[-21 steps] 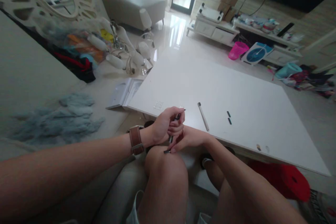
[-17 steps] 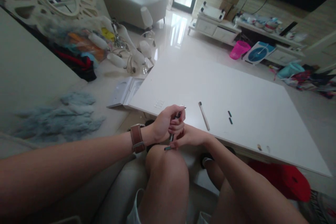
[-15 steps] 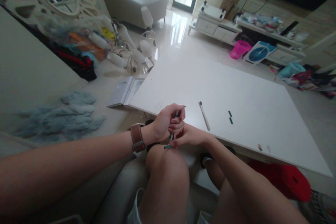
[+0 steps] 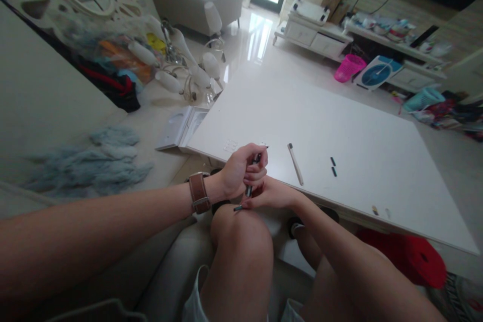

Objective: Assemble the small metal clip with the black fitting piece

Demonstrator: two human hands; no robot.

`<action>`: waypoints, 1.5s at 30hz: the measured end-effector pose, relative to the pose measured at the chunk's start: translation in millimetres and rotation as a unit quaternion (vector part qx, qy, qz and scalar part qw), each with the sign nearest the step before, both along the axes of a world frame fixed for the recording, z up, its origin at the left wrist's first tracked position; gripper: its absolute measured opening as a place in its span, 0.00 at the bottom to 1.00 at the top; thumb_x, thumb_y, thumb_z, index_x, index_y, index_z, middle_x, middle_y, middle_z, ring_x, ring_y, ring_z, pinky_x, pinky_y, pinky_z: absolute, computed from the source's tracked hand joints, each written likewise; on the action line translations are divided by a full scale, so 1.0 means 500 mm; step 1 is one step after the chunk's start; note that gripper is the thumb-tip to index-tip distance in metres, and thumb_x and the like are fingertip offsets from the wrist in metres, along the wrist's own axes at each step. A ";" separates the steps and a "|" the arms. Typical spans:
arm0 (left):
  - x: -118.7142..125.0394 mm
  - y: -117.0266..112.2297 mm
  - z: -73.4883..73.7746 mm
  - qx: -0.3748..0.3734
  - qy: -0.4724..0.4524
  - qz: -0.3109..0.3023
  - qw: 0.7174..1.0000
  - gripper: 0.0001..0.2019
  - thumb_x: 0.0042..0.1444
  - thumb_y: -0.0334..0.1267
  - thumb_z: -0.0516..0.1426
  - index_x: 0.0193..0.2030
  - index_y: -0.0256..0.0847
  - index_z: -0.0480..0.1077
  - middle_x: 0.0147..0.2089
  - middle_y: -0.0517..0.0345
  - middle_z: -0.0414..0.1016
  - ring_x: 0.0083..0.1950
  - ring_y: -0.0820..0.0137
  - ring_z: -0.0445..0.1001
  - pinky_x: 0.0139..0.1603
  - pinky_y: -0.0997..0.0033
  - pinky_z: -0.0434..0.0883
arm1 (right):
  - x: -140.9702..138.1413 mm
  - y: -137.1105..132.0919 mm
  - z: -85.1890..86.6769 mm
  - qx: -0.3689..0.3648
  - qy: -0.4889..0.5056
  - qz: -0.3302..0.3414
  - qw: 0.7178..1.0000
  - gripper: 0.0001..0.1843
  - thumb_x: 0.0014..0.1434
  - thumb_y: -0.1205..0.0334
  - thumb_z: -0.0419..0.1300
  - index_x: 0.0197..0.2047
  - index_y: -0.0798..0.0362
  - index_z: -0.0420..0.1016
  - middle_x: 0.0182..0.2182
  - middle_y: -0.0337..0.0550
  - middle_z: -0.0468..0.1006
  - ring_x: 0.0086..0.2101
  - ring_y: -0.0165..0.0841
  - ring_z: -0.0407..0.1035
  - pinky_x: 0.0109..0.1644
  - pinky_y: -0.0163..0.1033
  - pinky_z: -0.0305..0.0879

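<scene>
My left hand (image 4: 239, 170), with a brown watch strap on its wrist, is closed around the upper part of a thin dark pen-like tool (image 4: 249, 188). My right hand (image 4: 269, 194) is closed on the same tool lower down, fingertips pinched near a small dark piece at its lower end. Both hands meet just above my left knee, at the near edge of the white board (image 4: 339, 126). On the board lie a slim white stick with a dark tip (image 4: 295, 163) and two small dark pieces (image 4: 333, 166).
A flat white box (image 4: 181, 128) sits at the board's left corner, with a white lamp fixture (image 4: 184, 68) behind it. Blue-grey fluff (image 4: 94, 161) lies on the left. A red object (image 4: 411, 256) shows under the board's right side. Pink basket (image 4: 349, 68) and fan (image 4: 375, 74) stand far back.
Both hands have stayed locked on the tool and shifted slightly up in view as the camera tilted. The small dark piece at the tool's lower end stays near my right fingertips.
</scene>
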State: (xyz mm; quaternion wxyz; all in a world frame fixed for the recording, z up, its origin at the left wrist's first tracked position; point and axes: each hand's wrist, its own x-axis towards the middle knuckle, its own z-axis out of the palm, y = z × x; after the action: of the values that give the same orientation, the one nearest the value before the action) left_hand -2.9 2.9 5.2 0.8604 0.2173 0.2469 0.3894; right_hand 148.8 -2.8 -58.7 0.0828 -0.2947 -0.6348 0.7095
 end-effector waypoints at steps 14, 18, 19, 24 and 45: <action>-0.005 0.006 0.001 0.000 -0.015 0.007 1.000 0.14 0.55 0.38 0.54 0.20 0.38 0.62 0.16 0.69 0.44 0.16 0.81 0.41 0.14 0.82 0.43 | 0.000 -0.006 0.011 0.141 0.028 -0.004 0.990 0.06 0.54 0.62 0.68 0.32 0.56 0.84 0.28 0.43 0.83 0.31 0.32 0.74 0.37 0.36 0.70; -0.007 0.009 0.001 -0.004 -0.025 0.004 1.000 0.14 0.55 0.39 0.54 0.20 0.38 0.62 0.16 0.70 0.44 0.16 0.81 0.41 0.14 0.83 0.43 | 0.002 -0.005 0.009 0.165 0.042 0.029 0.985 0.06 0.55 0.63 0.68 0.35 0.54 0.85 0.32 0.43 0.84 0.33 0.32 0.76 0.40 0.36 0.71; -0.008 0.010 0.001 -0.005 -0.025 0.004 1.000 0.14 0.55 0.39 0.55 0.20 0.38 0.62 0.16 0.70 0.44 0.16 0.81 0.41 0.14 0.83 0.43 | 0.004 -0.004 0.009 0.170 0.043 0.038 0.984 0.06 0.55 0.63 0.67 0.37 0.53 0.85 0.33 0.43 0.84 0.33 0.32 0.76 0.40 0.36 0.71; -0.010 0.012 0.004 -0.007 -0.031 0.010 0.999 0.14 0.55 0.39 0.55 0.20 0.38 0.62 0.16 0.70 0.44 0.16 0.81 0.41 0.14 0.83 0.44 | 0.010 -0.002 0.021 0.233 0.035 0.022 0.972 0.07 0.58 0.63 0.66 0.39 0.51 0.85 0.34 0.44 0.84 0.35 0.33 0.76 0.39 0.37 0.72; -0.012 0.012 0.007 -0.013 -0.030 0.016 0.999 0.14 0.54 0.39 0.55 0.20 0.38 0.62 0.16 0.70 0.44 0.15 0.81 0.42 0.13 0.85 0.46 | 0.012 -0.013 0.042 0.317 0.023 0.074 0.945 0.09 0.62 0.60 0.63 0.42 0.50 0.85 0.39 0.47 0.81 0.41 0.34 0.74 0.44 0.37 0.70</action>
State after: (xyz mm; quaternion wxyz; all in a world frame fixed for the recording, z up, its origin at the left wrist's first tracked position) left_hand -8.8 9.1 8.7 0.8635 0.1905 0.2296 0.4066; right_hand 154.6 -9.2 -37.8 0.1335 -0.1888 -0.8447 0.4828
